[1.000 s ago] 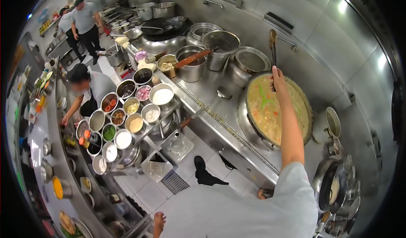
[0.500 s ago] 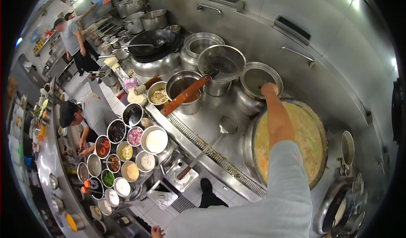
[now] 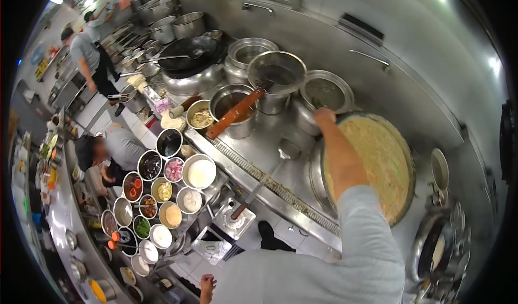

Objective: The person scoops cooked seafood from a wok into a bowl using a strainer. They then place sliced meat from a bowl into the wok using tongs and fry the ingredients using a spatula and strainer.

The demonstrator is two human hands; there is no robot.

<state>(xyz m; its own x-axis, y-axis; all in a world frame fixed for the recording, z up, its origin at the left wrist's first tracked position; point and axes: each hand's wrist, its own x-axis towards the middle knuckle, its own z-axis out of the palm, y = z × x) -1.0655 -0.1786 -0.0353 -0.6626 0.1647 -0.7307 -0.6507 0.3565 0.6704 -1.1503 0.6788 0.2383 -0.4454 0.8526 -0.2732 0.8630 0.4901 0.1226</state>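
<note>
My right hand [image 3: 325,116] is closed beside the near rim of a steel pot [image 3: 349,94] of liquid; what it grips is hidden. Its forearm passes over the left edge of a large round pan [image 3: 377,158] filled with yellowish stew with orange and green bits. Low in the view, near my grey shirt, my left hand [image 3: 207,283] has loosely curled fingers, slightly apart, with nothing visible in them. A long-handled ladle [image 3: 289,149] lies on the steel stove top, its brown handle over the front edge. A strainer [image 3: 276,73] with a wooden handle rests across pots.
Several containers of ingredients [image 3: 166,189] stand on a cart at the left. Beyond it a person [image 3: 121,144] bends over a counter [image 3: 59,207]; two more people stand at the upper left. A black wok [image 3: 189,55] sits farther back. More pans [image 3: 431,250] are at the lower right.
My right hand has come down and left from above the stew to the steel pot; the utensil it held up is now out of sight. The view has shifted. The nearby person has changed posture.
</note>
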